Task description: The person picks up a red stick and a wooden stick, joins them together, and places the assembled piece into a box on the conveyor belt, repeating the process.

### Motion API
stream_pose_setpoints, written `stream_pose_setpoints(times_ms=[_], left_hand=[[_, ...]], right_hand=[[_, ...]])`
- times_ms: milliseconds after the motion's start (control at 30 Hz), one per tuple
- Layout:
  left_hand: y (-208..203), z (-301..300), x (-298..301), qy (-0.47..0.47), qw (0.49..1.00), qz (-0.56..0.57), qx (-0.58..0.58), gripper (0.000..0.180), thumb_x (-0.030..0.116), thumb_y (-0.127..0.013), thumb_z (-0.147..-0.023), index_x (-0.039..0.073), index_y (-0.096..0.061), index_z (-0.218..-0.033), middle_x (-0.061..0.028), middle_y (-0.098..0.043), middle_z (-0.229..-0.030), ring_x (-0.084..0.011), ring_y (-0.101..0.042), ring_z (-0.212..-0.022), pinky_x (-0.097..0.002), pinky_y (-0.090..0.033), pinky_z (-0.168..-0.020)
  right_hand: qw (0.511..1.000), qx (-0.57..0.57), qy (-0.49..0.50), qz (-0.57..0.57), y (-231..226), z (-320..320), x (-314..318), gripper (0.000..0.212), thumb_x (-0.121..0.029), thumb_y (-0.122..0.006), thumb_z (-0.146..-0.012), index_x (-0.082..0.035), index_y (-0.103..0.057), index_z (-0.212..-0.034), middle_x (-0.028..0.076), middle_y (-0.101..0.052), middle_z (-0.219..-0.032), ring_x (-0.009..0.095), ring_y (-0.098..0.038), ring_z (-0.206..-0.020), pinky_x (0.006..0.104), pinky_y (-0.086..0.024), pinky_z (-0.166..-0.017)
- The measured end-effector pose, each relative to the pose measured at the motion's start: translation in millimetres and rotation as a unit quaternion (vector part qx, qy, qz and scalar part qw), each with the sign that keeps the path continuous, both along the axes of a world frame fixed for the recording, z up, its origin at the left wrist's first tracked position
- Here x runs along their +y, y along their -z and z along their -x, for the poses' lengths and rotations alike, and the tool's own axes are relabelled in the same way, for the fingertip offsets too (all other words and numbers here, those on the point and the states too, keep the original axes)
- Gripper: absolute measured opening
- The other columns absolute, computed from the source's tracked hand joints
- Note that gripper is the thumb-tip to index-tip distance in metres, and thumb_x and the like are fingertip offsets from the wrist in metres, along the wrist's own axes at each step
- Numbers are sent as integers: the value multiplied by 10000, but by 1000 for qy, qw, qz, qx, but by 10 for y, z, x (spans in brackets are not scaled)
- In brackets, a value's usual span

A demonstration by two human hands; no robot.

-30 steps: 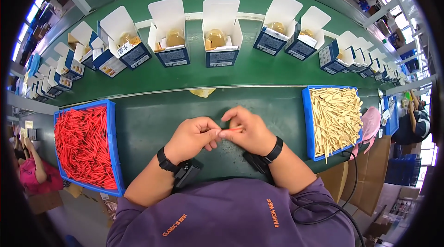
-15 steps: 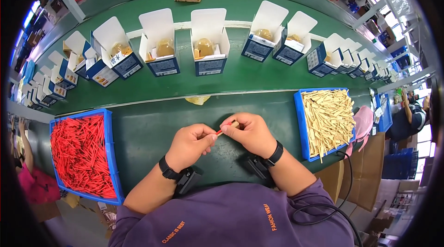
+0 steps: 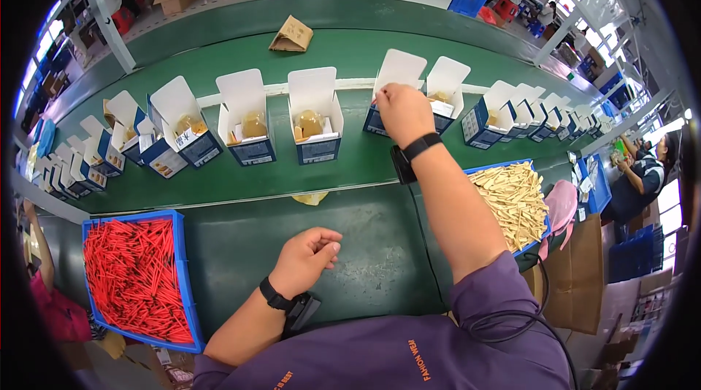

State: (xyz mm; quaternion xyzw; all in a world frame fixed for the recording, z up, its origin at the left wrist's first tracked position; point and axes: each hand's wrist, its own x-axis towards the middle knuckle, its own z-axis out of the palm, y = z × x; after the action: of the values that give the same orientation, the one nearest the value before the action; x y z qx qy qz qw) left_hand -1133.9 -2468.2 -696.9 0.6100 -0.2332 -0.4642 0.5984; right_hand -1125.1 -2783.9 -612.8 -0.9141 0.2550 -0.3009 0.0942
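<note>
My right hand (image 3: 405,111) reaches far forward to an open blue-and-white box (image 3: 401,65), its fingers closed at the near left of the opening. A speck of red shows at the fingertips, from a thin red stick mostly hidden by the hand. Whether the pale wooden piece is still with it cannot be seen. My left hand (image 3: 307,258) hovers over the near part of the green table, loosely curled, thumb and fingertips apart, holding nothing. Neighbouring boxes (image 3: 315,149) (image 3: 248,153) stand with lids up, each with a rounded tan lump (image 3: 308,123) and white paper inside.
At left lies a blue tray (image 3: 180,266) of thin red sticks (image 3: 135,280) with dark tips. Pale wooden pieces (image 3: 511,200) fill another tray under my right forearm. More open boxes (image 3: 485,123) line both sides. A cable (image 3: 427,244) hangs from my right wrist. Co-workers sit farther off.
My right hand has left my left hand and gone forward and up to a box. My left hand has let go of the red stick. The view has tilted upward.
</note>
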Motion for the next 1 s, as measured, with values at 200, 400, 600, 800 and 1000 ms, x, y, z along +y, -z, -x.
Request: stream_pose_setpoints(times_ms=[200, 400, 600, 800, 1000], left_hand=[[-13, 33, -50, 15, 999, -28, -36, 200, 49, -616, -969, -15, -626, -1158, -51, -662, -976, -111, -642, -814, -248, -544, -688], [-95, 79, -123, 8, 999, -40, -27, 214, 37, -623, -958, -16, -627, -1166, -52, -666, -986, -105, -637, -813, -247, -543, -696], [-395, 218, -2, -10, 988, -5, -152, 248, 12, -630, -934, -3, -635, -1182, -49, -665, -1006, -94, -624, -848, -243, -524, -741], [-1070, -255, 1022, -166, 881, -156, -415, 254, -33, -614, -895, -2, -664, -1142, -72, -667, -1042, -162, -626, -951, -286, -499, -861], [-601, -866, 2550, -105, 649, -391, -644, 326, -87, -613, -747, -21, -658, -1063, -209, -634, -1015, -376, -621, -996, -410, -491, -929]], right_hand=[[995, 15, -96, -20, 108, 391, 51, 244, -271, -633, -892, -54, -707, -808, 167, -684, -786, 374, -663, -760, 468, -534, -685], [990, 114, -86, 0, 113, 412, 149, 223, -242, -582, -916, -78, -729, -886, 162, -705, -844, 371, -676, -787, 456, -541, -707], [968, 222, -110, 30, 110, 160, -48, 242, -214, -532, -948, -56, -706, -895, 179, -708, -883, 390, -679, -814, 476, -543, -738], [969, -16, -246, -14, -135, 521, -268, 265, -207, -563, -963, -33, -696, -1113, 224, -708, -951, 377, -685, -872, 438, -550, -780], [987, 45, -106, -115, -484, 1606, -564, 263, -160, -670, -891, -32, -698, -1120, 189, -716, -933, 291, -699, -834, 370, -542, -747]])
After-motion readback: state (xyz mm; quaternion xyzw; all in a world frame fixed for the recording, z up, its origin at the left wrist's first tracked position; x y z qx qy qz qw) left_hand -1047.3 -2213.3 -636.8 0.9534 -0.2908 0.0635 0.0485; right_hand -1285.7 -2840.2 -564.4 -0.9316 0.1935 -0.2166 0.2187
